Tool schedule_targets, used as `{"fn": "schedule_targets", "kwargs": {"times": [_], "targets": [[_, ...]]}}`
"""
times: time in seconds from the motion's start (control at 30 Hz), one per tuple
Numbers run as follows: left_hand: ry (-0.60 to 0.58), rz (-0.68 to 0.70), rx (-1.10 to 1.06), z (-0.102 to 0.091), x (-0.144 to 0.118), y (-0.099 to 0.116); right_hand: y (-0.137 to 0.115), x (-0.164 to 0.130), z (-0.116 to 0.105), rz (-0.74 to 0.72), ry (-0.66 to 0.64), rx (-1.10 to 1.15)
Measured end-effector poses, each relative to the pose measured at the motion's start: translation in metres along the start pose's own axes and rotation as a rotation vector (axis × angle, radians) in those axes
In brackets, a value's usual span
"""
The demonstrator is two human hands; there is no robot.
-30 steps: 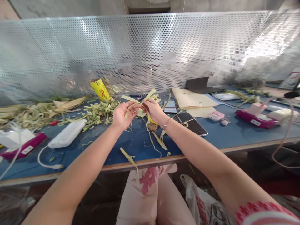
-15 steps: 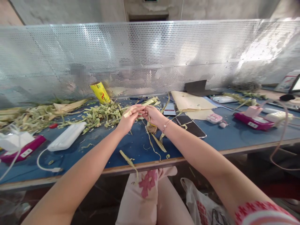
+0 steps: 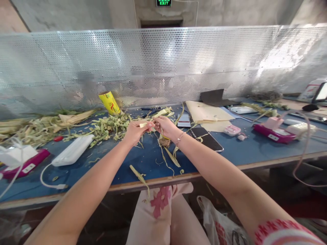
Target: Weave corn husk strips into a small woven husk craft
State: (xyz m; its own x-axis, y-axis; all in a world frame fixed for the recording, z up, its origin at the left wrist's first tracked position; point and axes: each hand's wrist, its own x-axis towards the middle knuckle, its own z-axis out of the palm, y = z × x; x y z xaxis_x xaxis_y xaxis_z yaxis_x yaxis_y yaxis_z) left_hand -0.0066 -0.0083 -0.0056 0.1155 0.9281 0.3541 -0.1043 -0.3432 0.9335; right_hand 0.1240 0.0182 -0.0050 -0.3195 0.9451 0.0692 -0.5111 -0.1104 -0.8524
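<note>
One pale strip (image 3: 143, 125) sits pinched between left hand (image 3: 135, 131) fingers; right hand (image 3: 166, 127) fingers curl just beside, hold unclear.

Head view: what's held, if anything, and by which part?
The left hand pinches a pale leaf strip; whether by an end or the middle can't be told. The right hand is close beside it; whether it grips too is unclear.

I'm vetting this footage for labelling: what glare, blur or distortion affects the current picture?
Head view: bright glare on the perforated screen, strongest toward its right; pixelated patches over it.
Head view, lower corners: forearms look stretched, as through a wide lens.
Head view, centre: the pale strip at the left hand looks soft.
</note>
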Motion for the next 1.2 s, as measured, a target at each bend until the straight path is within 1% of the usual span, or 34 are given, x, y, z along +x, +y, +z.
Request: {"fn": "schedule_targets", "kwargs": {"times": [0.1, 0.17, 0.27, 0.4, 0.47, 0.53, 0.63, 0.7, 0.8, 0.87, 0.97, 1.1, 1.2], "targets": [[-0.099, -0.030, -0.069, 0.002, -0.003, 0.004, 0.001, 0.000, 0.000, -0.013, 0.023, -0.057], [-0.113, -0.014, -0.093, 0.003, -0.004, 0.006, 0.001, -0.001, 0.000, -0.021, 0.047, -0.080], [-0.061, 0.001, -0.056, 0.003, -0.002, 0.005, 0.001, -0.001, 0.001, -0.037, 0.061, -0.137], [0.044, -0.025, 0.139, -0.003, 0.004, -0.003, 0.000, -0.001, 0.003, -0.129, 0.064, -0.253], [0.094, 0.000, 0.199, -0.006, 0.007, -0.008, 0.001, 0.000, 0.004, -0.178, 0.065, -0.273], [0.115, 0.014, 0.205, -0.008, 0.008, -0.012, 0.003, 0.001, 0.004, -0.210, 0.057, -0.281], [0.139, -0.014, 0.162, -0.006, 0.008, -0.010, 0.006, 0.004, 0.001, -0.254, 0.035, -0.346], [0.147, -0.058, 0.108, -0.003, 0.006, -0.006, 0.008, 0.006, -0.002, -0.311, 0.036, -0.469], [0.092, -0.149, 0.021, 0.000, 0.003, 0.001, 0.008, 0.008, -0.007, -0.410, 0.079, -0.742], [0.077, -0.182, -0.005, 0.001, 0.002, 0.002, 0.008, 0.009, -0.008, -0.456, 0.099, -0.902], [0.114, -0.183, -0.025, 0.001, 0.003, 0.000, 0.007, 0.006, -0.010, -0.567, 0.079, -1.042], [0.170, -0.154, -0.042, 0.001, 0.005, 0.000, 0.004, -0.003, -0.011, -0.843, 0.098, -1.227], [0.178, -0.147, -0.034, 0.000, 0.005, 0.001, -0.003, -0.011, -0.012, -0.981, 0.061, -1.448]]}}
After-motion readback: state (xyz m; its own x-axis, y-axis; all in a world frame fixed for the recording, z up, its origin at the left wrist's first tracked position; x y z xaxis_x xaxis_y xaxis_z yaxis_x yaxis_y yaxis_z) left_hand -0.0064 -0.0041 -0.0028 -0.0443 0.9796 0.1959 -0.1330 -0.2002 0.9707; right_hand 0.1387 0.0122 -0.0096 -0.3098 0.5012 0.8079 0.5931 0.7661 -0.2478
